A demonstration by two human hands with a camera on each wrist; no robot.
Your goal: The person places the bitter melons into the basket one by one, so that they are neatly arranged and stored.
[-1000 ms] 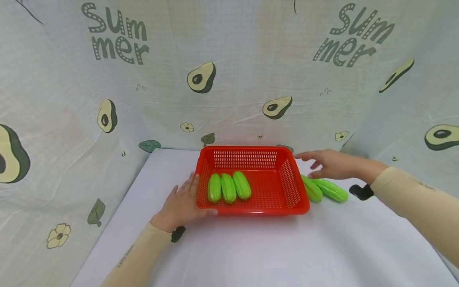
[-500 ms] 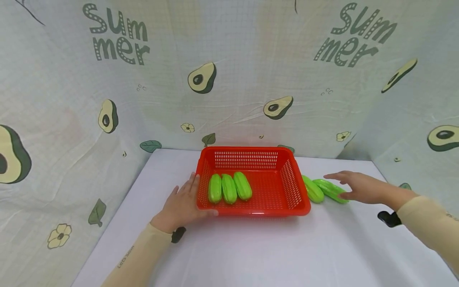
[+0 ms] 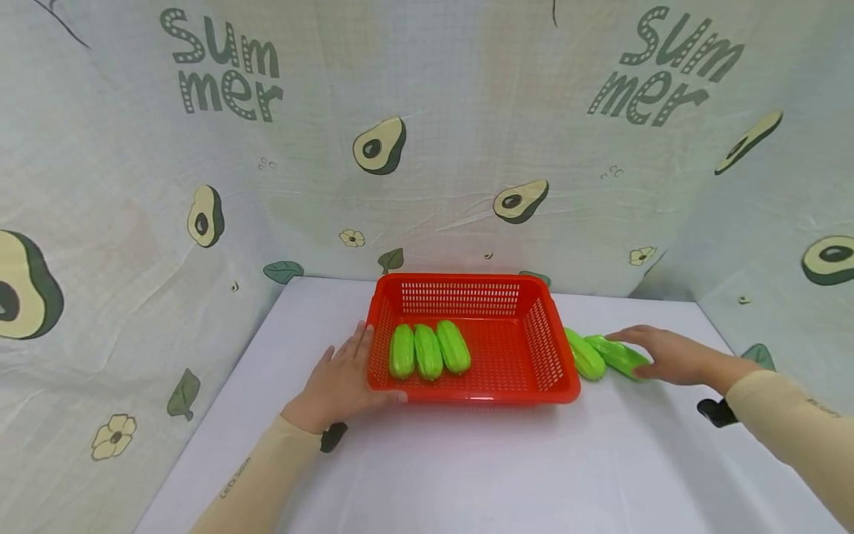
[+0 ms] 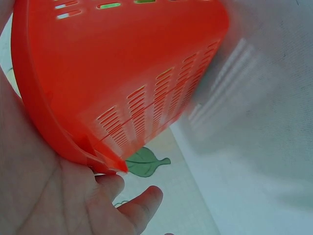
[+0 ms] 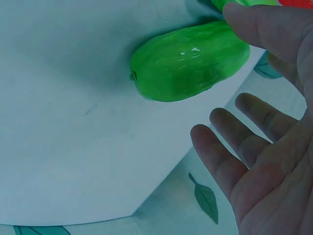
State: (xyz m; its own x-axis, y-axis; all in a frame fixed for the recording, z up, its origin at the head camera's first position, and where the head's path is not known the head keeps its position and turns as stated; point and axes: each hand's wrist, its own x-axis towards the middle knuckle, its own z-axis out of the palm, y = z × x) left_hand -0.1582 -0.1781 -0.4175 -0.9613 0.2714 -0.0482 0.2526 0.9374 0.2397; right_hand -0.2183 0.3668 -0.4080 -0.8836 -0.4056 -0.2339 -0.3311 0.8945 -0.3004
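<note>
A red plastic basket (image 3: 480, 396) with slotted walls stands mid-table, holding three plump green cucumbers (image 3: 428, 352) side by side at its left. My left hand (image 3: 339, 380) rests on the basket's left front corner, fingers straight along the left side and thumb at the front rim. In the left wrist view, the palm (image 4: 44, 196) lies against the rim. My right hand (image 3: 674, 357) is over the right end of a loose green cucumber (image 3: 615, 354), thumb and fingers spread apart around it. The right wrist view shows the thumb (image 5: 244, 24) overlapping this cucumber.
Another green cucumber (image 3: 587, 357) lies between the basket's right wall and the loose one. A white cloth covers the table (image 3: 467, 475). Behind and at both sides hangs a printed curtain (image 3: 440, 133) with avocados and leaves.
My right hand has moved right and down, away from the basket's right rim, to the outer loose cucumber. The left hand stays on the basket, and the cucumbers lie as before.
</note>
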